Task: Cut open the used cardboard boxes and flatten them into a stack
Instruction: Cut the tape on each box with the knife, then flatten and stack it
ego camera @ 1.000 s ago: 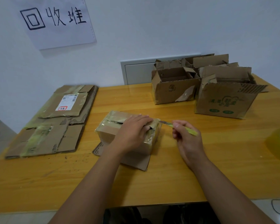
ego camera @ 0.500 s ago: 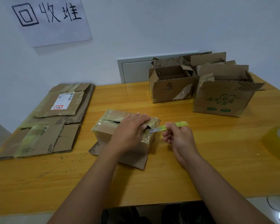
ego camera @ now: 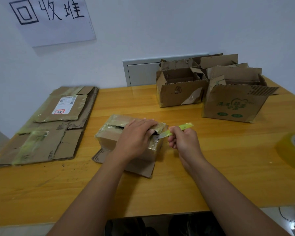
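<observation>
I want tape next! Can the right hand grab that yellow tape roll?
Probably not yet: the right hand grips the green knife. Bare table lies between it and the tape roll.

Wooden worktop (ego camera: 203,181) carries: flattened cardboard stack (ego camera: 46,130) at left, small taped box (ego camera: 109,138) in centre w/ loose flap under it, two open boxes (ego camera: 211,92) at back right, tape roll (ego camera: 293,149) at right edge.
</observation>
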Tool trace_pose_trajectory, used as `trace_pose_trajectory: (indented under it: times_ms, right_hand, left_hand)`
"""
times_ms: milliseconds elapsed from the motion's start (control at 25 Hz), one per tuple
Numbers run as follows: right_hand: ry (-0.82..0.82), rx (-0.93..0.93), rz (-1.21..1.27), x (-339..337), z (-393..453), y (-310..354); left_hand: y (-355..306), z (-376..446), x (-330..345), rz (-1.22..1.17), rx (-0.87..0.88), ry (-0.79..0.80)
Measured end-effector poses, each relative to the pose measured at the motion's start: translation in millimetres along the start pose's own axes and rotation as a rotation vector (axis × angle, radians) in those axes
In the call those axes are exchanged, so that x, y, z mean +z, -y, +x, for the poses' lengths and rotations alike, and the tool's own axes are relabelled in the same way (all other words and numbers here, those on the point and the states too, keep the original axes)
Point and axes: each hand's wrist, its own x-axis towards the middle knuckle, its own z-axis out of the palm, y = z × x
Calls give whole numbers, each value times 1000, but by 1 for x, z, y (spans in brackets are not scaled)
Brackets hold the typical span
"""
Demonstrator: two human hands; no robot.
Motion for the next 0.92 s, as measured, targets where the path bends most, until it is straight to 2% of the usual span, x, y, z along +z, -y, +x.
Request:
trace_pose_trajectory:
  times_ms: [440,600,760,920]
  right_hand:
    - [-145,56,77,6,14,1]
    - [-82,55,73,10,18,1]
    - [-223,83,172,2,34,11]
    - [-291,-7,338,-3,34,9]
  left_hand:
    - [-1,-1,1,24,5,-51]
    - [-3,0,2,26,8,-111]
    - [0,0,4,68,-8,-92]
    - [-1,-3,6,103,-62,-223]
